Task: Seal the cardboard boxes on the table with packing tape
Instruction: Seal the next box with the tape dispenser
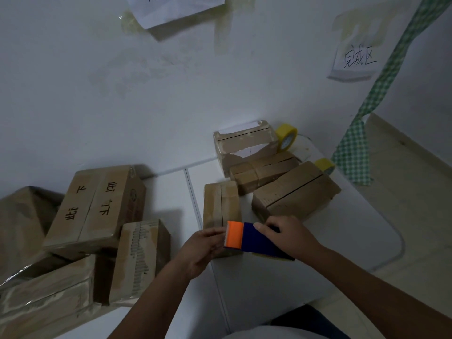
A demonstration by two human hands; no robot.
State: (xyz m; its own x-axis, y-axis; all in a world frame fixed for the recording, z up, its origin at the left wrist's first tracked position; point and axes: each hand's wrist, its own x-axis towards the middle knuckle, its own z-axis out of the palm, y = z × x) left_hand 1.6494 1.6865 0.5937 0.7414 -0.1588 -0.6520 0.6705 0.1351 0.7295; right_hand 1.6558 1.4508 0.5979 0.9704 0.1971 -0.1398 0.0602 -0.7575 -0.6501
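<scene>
So the white counter [269, 277] runs along a white wall [122, 81], and it's loaded with cardboard boxes. Biggest ones are piled on the left: a box with black characters printed on its flaps [95, 206] sits on top of a scuffed long box [46, 297], and a smaller box [141, 260] stands on end right beside them. On the right side there's a long box [296, 192] lying at an angle with its top seam showing as a dark slit, a torn-up box with white patches [244, 145] against the wall, and a low flat box [264, 172] between those two.

The one being worked on is the small box [221, 204] near the middle of the counter, its centre seam open. The tape dispenser [249, 238], blue body with an orange cutter end, sits at the near end of it. The right hand [286, 234] grips the blue body from above. The left hand [205, 248] has fingertips pinched right at the orange end; can't tell what's between them.

Two yellow tape rolls at the back right: one [286, 140] beside the torn box, one [325, 165] behind the long box. A handwritten paper note [354, 59] is taped to the wall.
</scene>
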